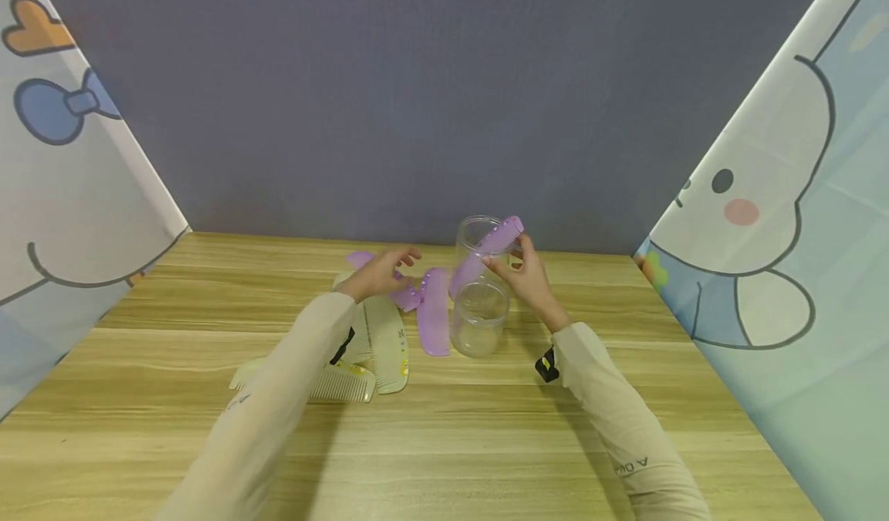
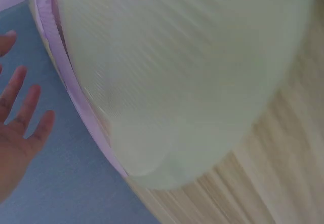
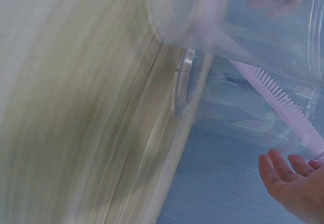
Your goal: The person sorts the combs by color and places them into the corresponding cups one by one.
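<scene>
My left hand (image 1: 380, 274) hovers over the left heap with its fingers spread apart and nothing between them, close above a purple comb (image 1: 405, 299). My right hand (image 1: 528, 278) is at the rear clear jar (image 1: 467, 237), its thumb and fingers on the toothed side of another purple comb (image 1: 503, 235). That comb slants through the jar, its upper end past the rim beside my fingers. In the right wrist view, the comb (image 3: 276, 97) shows through the jar's wall. A second clear jar (image 1: 479, 336) stands in front. Between the hands lies a third purple comb (image 1: 434, 316).
Several pale green combs (image 1: 389, 343) with yellow prints lie overlapping on the wooden table (image 1: 444, 444), beneath and in front of my left arm. A dark grey wall (image 1: 417, 120) rises behind. Cartoon-printed panels (image 1: 764, 220) border both sides.
</scene>
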Demonstrator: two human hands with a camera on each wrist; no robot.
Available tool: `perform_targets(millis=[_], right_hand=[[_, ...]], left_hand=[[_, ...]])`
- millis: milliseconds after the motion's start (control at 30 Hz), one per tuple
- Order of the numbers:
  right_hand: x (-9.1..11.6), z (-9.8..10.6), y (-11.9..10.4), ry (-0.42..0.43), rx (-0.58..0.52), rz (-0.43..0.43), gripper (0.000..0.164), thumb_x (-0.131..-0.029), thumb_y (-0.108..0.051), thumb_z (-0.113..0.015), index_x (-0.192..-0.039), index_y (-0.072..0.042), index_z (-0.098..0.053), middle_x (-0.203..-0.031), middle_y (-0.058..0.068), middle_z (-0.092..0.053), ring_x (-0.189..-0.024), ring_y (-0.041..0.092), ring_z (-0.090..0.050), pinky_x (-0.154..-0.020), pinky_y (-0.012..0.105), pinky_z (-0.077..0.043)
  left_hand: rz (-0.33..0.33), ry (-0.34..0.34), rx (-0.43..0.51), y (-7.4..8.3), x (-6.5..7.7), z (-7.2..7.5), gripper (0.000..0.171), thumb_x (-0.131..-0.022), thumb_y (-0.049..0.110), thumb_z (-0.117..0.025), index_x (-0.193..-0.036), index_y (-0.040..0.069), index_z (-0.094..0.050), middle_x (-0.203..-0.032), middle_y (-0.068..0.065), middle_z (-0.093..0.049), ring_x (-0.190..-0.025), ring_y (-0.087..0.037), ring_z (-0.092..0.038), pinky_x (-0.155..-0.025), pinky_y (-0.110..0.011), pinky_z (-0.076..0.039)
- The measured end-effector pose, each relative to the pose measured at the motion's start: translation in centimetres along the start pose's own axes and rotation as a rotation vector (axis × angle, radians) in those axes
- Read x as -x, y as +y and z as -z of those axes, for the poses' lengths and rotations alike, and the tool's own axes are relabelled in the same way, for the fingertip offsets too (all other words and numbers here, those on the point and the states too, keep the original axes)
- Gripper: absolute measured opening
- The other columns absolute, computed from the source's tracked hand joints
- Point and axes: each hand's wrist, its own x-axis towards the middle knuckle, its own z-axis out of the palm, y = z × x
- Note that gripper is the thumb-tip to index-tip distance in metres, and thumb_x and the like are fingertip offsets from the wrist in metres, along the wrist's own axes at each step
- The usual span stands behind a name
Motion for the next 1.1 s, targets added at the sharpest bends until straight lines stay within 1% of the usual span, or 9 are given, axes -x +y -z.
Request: perform_targets(millis=[133,300,467,533,567,700,767,800,1100], right_hand=[[0.0,0.0,0.0,0.002,-0.004,0.007,0.073,-0.082,-0.025,-0.068,-0.138,-0.004,-0.027,-0.139,0.020,-0.038,-0.123,0.039,-0.041,-0.098,0.055,-0.037],[0.0,-0.1,0.1,0.005,-0.006,0.006,0.072,-0.082,-0.025,-0.068,-0.138,-0.004,-0.028,-0.137,0.020,-0.039,-0.123,0.038,-0.041,-0.099,0.056,-0.036],[0.0,-0.1,0.1,0.005,-0.008,-0.002,0.070,-0.082,-0.026,-0.067,-0.137,-0.006,-0.028,-0.137,0.019,-0.040,-0.123,0.038,-0.042,-0.099,0.056,-0.036],[0.0,-0.1,0.1,0.004,-0.007,-0.002,0.070,-0.082,-0.027,-0.067,-0.137,-0.006,-0.028,-0.137,0.019,-0.039,-0.123,0.038,-0.041,-0.099,0.056,-0.036],[0.2,0.0,-0.4,-0.002,-0.009,-0.009,0.070,-0.083,-0.025,-0.066,-0.138,-0.004,-0.028,-0.138,0.020,-0.038,-0.123,0.039,-0.041,-0.100,0.056,-0.036],[0.2,0.0,-0.5,-0.003,-0.010,-0.010,0.070,-0.083,-0.025,-0.067,-0.138,-0.004,-0.028,-0.138,0.020,-0.039,-0.123,0.039,-0.041,-0.099,0.056,-0.036],[0.2,0.0,-0.5,-0.001,-0.011,-0.013,0.070,-0.083,-0.024,-0.067,-0.137,-0.004,-0.028,-0.137,0.020,-0.039,-0.123,0.038,-0.041,-0.100,0.056,-0.035],[0.0,-0.1,0.0,0.003,-0.008,-0.007,0.070,-0.082,-0.026,-0.067,-0.137,-0.005,-0.029,-0.137,0.019,-0.040,-0.122,0.037,-0.042,-0.099,0.056,-0.036],[0.0,-0.2,0.0,0.003,-0.006,-0.003,0.071,-0.082,-0.025,-0.068,-0.137,-0.005,-0.028,-0.137,0.019,-0.040,-0.122,0.038,-0.041,-0.099,0.056,-0.036]], left_hand=[[-0.030,-0.052,-0.073,-0.6,0.3,0.2,0.055,-0.079,-0.001,-0.060,-0.130,0.002,-0.041,-0.130,-0.022,-0.048,-0.118,-0.037,-0.047,-0.095,-0.048,-0.044],[-0.039,-0.126,-0.130,-1.0,0.8,0.5,0.057,-0.078,0.000,-0.062,-0.131,0.002,-0.041,-0.130,-0.021,-0.048,-0.119,-0.036,-0.047,-0.097,-0.048,-0.042],[-0.055,-0.165,-0.198,-1.1,1.1,0.7,0.059,-0.075,0.003,-0.065,-0.130,0.002,-0.044,-0.125,-0.020,-0.052,-0.119,-0.036,-0.047,-0.099,-0.051,-0.039],[-0.050,-0.177,-0.221,-1.1,1.2,0.7,0.059,-0.075,0.004,-0.066,-0.130,0.004,-0.044,-0.126,-0.018,-0.053,-0.120,-0.036,-0.046,-0.100,-0.053,-0.037],[-0.044,-0.184,-0.227,-1.1,1.2,0.8,0.059,-0.075,0.004,-0.066,-0.130,0.004,-0.044,-0.127,-0.017,-0.052,-0.121,-0.035,-0.045,-0.100,-0.053,-0.036],[-0.034,-0.209,-0.235,-0.9,1.3,0.9,0.061,-0.074,0.001,-0.067,-0.130,0.004,-0.045,-0.130,-0.016,-0.051,-0.124,-0.035,-0.044,-0.102,-0.053,-0.035],[-0.032,-0.224,-0.244,-0.7,1.3,1.0,0.062,-0.073,-0.001,-0.066,-0.131,0.004,-0.044,-0.132,-0.017,-0.050,-0.124,-0.035,-0.043,-0.102,-0.052,-0.035],[-0.033,-0.231,-0.252,-0.7,1.3,1.0,0.063,-0.073,-0.001,-0.066,-0.131,0.004,-0.044,-0.132,-0.017,-0.050,-0.124,-0.035,-0.044,-0.101,-0.052,-0.036],[-0.042,-0.280,-0.306,-0.7,0.9,1.1,0.064,-0.073,-0.001,-0.067,-0.132,0.008,-0.044,-0.133,-0.015,-0.049,-0.125,-0.034,-0.043,-0.102,-0.050,-0.037]])
